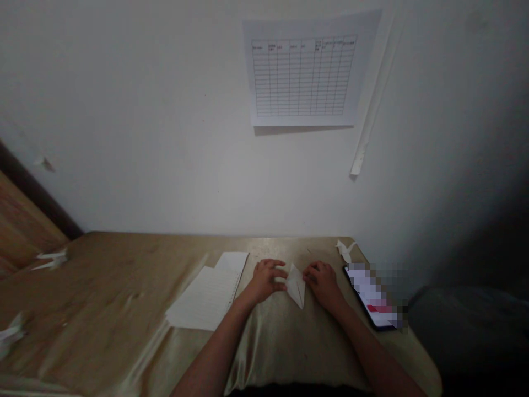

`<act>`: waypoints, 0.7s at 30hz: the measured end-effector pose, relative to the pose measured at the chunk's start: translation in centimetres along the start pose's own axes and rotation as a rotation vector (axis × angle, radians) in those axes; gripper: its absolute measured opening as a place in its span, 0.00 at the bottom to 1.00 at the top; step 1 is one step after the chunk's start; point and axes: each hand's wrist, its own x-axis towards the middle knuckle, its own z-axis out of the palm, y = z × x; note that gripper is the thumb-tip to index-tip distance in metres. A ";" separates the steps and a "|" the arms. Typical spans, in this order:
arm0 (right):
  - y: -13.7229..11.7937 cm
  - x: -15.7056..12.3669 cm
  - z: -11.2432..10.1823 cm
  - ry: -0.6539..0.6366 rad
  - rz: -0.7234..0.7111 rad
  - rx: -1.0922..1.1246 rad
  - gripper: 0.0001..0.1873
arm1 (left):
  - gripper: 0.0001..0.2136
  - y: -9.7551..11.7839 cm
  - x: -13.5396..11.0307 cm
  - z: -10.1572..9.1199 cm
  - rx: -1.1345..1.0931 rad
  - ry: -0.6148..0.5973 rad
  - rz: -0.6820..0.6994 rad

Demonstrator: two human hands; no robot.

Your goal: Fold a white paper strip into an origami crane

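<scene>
A white piece of folded paper (296, 288), shaped like a narrow kite with a slit toward its lower point, lies on the cloth-covered table between my hands. My left hand (266, 280) has its thumb and a finger at the paper's left edge, its index finger held apart above. On the opposite side, my right hand (322, 280) is curled, its fingertips pinching the upper right edge. What the fingertips cover is hidden. A stack of lined loose-leaf sheets (202, 300) rests left of my left forearm.
At right lies a phone (367, 298) with a lit, partly blurred screen; behind it sits a folded paper bird (344, 251). More folded paper shapes (52, 258) lie at the table's left. A printed grid sheet (303, 77) and a white strip (372, 110) are on the wall.
</scene>
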 end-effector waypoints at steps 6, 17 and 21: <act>-0.1 -0.1 0.0 0.009 -0.011 -0.029 0.07 | 0.18 -0.1 -0.2 -0.5 -0.011 -0.047 0.025; -0.4 -0.1 -0.3 -0.018 -0.025 0.008 0.06 | 0.09 0.5 -0.1 0.0 -0.031 0.061 0.005; -0.7 -0.2 -0.5 -0.033 -0.033 0.031 0.06 | 0.07 0.6 0.2 0.4 -0.009 0.070 -0.044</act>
